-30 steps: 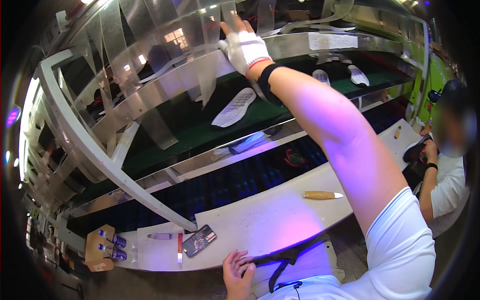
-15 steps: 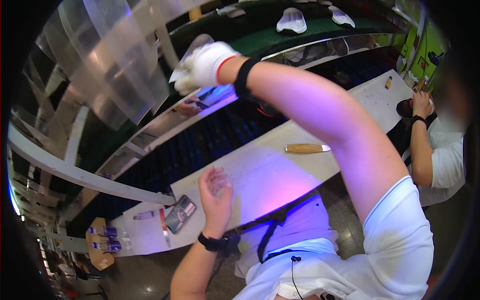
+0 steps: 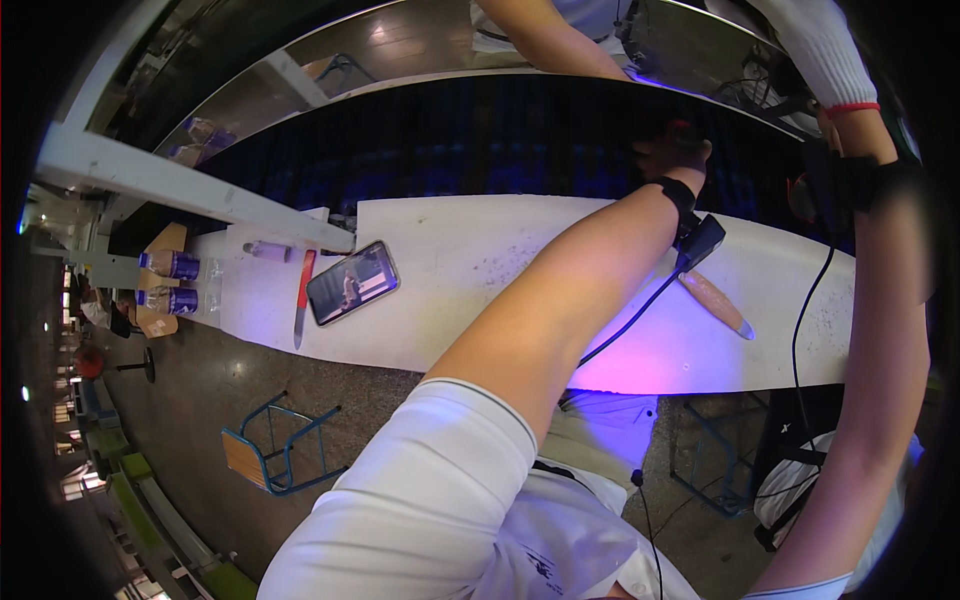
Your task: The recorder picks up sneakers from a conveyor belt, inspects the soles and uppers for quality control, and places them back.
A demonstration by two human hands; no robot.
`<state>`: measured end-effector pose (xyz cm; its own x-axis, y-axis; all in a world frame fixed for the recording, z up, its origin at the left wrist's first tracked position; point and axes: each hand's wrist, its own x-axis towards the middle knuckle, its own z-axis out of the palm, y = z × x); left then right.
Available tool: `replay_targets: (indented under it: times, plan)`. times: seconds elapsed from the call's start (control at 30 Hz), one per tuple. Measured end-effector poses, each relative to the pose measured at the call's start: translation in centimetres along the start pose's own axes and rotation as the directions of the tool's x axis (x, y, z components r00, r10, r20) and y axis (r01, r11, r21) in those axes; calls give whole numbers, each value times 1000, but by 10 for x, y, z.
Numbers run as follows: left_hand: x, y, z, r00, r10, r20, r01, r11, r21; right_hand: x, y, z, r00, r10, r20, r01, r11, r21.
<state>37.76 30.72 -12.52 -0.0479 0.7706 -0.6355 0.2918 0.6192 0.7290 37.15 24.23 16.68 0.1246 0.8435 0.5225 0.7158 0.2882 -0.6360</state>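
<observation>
Over the white table (image 3: pixel 520 250), left hand (image 3: pixel 672 150) looks curled, grasp unclear; right hand (image 3: pixel 815 45), gloved, grasp unclear.

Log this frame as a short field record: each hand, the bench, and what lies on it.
left hand: bare, black wrist strap, reaching past the far edge of the white bench over the dark belt; fingers hard to read
right hand: white glove, raised at the top right; grip hidden
phone: flat, screen lit
red-handled tool: beside the phone
wooden-handled tool: under the left forearm
bottles: two, at the bench's left end
</observation>
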Motion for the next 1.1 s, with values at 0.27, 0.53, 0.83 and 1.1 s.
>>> replay_targets:
  times: [0.27, 0.53, 0.83, 1.1]
  plan:
    - [4, 21, -26, 984, -175, 19, 175, 964, -201, -7, 5, -9, 969, -241, -56, 198, 890, -410]
    - [-142, -108, -234, 604, 256, 755, 439, 684, -583, 1, -2, -18, 999, -45, -10, 43, 982, -185]
    - [-212, -160, -343, 532, 696, 482, -841, 503, 201, -8, 6, -25, 958, -286, 8, 256, 845, -470]
    - [-221, -160, -302, 309, 842, 442, -768, -53, 639, -230, -39, -71, 794, -592, -138, 608, 782, 138]
